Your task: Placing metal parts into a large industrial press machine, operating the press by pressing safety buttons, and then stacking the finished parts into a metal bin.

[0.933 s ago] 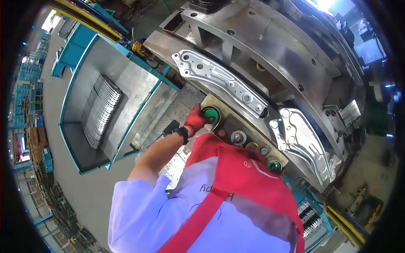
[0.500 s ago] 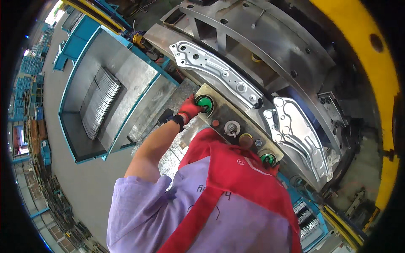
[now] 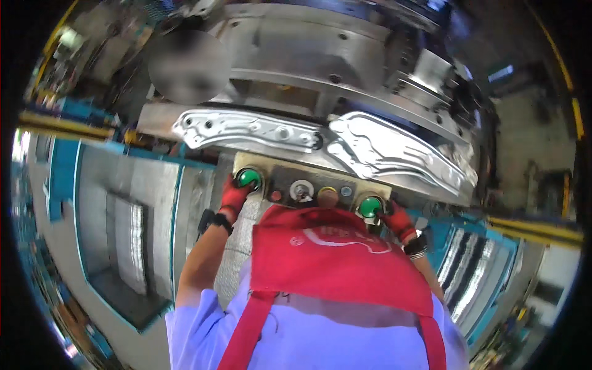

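Observation:
My left hand (image 3: 234, 196), in a red glove, is at the left end of a control box. Its fingers curl at the ring of a green push button (image 3: 249, 177), thumb at the button's edge. My right hand (image 3: 398, 222), also red-gloved, is curled at the right end beside a second green push button (image 3: 370, 208), thumb against its ring. Motion blurs both hands slightly. Between the buttons, the control box (image 3: 290, 165) carries a round selector switch (image 3: 301, 190) and smaller round buttons. Beyond it, two shaped metal panels (image 3: 250, 128) (image 3: 394, 148) lie on the ledge of a press die.
Steel die blocks (image 3: 302, 43) rise behind the panels. On the left, a blue-framed metal bin (image 3: 83, 216) holds stacked metal parts (image 3: 132, 240). Another blue rack (image 3: 502, 246) with stacked parts stands on the right. A yellow bar (image 3: 536, 228) crosses at the right.
The view has swung round and levelled, so the box and panels lie more horizontally. My right hand, mostly hidden before, now shows beside its button. My left hand stays at its button.

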Tool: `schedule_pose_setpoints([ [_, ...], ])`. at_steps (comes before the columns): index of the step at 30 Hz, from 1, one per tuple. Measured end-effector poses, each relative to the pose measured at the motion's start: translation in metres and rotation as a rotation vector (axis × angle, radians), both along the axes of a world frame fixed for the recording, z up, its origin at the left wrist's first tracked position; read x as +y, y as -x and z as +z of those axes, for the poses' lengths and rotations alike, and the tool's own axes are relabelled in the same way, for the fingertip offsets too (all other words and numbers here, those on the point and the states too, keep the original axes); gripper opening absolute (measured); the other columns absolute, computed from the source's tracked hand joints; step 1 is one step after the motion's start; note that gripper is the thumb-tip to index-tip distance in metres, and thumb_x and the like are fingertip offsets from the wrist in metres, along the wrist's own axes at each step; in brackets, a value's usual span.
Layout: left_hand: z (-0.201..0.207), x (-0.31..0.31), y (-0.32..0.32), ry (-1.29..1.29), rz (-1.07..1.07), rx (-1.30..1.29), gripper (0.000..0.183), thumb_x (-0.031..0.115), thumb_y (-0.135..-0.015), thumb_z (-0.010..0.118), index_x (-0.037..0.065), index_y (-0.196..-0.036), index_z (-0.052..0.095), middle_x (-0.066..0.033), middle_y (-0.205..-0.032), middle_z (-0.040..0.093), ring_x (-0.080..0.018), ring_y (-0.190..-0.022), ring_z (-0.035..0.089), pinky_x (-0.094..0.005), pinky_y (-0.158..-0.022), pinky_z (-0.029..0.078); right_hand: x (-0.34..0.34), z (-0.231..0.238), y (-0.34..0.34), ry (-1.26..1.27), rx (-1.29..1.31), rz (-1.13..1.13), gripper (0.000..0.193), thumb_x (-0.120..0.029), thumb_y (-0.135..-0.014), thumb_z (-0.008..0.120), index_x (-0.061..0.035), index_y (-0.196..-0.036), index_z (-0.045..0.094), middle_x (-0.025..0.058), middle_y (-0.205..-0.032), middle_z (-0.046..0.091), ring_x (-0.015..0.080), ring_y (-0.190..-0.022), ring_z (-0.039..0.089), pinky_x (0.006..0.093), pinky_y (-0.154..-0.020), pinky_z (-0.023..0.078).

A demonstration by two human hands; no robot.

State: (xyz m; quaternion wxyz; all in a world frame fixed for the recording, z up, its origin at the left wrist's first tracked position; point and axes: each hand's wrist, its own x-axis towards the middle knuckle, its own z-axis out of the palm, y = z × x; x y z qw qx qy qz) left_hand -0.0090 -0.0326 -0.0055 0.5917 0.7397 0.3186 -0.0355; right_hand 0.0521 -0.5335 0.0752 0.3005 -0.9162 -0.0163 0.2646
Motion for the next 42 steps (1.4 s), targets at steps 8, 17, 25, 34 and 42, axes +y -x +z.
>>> schedule_pose_setpoints([
  [8,0.012,0.003,0.002,-0.079,-0.048,-0.025,0.045,0.012,-0.070,0.069,0.001,-0.109,0.049,-0.0107,-0.096,0.060,-0.0199,-0.081,0.058,-0.0305,-0.059,0.048,0.018,0.138,-0.089,0.541,-0.819,0.261,0.088,-0.030,-0.057,0.077,-0.0056,-0.132,0.037,0.0186,-0.127,0.040,0.0368,-0.121,0.035,0.0476,-0.100,0.030],
  [17,0.007,0.015,0.020,-0.372,-0.151,-0.011,0.069,0.030,-0.077,0.066,-0.001,-0.131,0.037,-0.0249,-0.119,0.049,-0.0367,-0.111,0.049,-0.0399,-0.094,0.040,0.001,0.118,-0.116,0.546,-0.729,0.323,0.107,-0.035,-0.044,0.083,-0.0065,-0.134,0.032,0.0185,-0.128,0.037,0.0388,-0.119,0.034,0.0500,-0.099,0.030],
  [25,0.155,0.023,-0.016,-0.597,-0.166,-0.498,0.055,0.009,-0.076,0.065,0.004,-0.126,0.044,-0.0189,-0.120,0.051,-0.0322,-0.112,0.049,-0.0375,-0.094,0.039,0.046,0.216,-0.091,-0.228,-0.429,0.168,0.091,-0.026,-0.057,0.081,0.0019,-0.130,0.035,0.0215,-0.125,0.045,0.0293,-0.113,0.049,0.0387,-0.092,0.043],
  [34,0.322,-0.004,-0.239,-0.916,-0.618,-1.079,0.056,0.018,-0.073,0.066,0.006,-0.124,0.047,-0.0183,-0.125,0.046,-0.0362,-0.118,0.040,-0.0442,-0.102,0.029,0.123,0.324,-0.169,-0.967,0.109,0.175,0.034,-0.021,-0.088,0.055,0.0014,-0.113,0.051,0.0129,-0.104,0.060,0.0181,-0.097,0.058,0.0331,-0.081,0.049],
  [42,0.344,-0.056,-0.418,-1.306,-0.820,-0.764,0.077,0.040,-0.072,0.063,0.009,-0.136,0.033,-0.0213,-0.138,0.033,-0.0393,-0.131,0.025,-0.0486,-0.109,0.015,0.165,0.279,-0.266,-1.039,-0.210,-0.073,0.032,-0.024,-0.088,0.056,0.0005,-0.110,0.054,0.0111,-0.102,0.061,0.0171,-0.096,0.058,0.0331,-0.082,0.048],
])
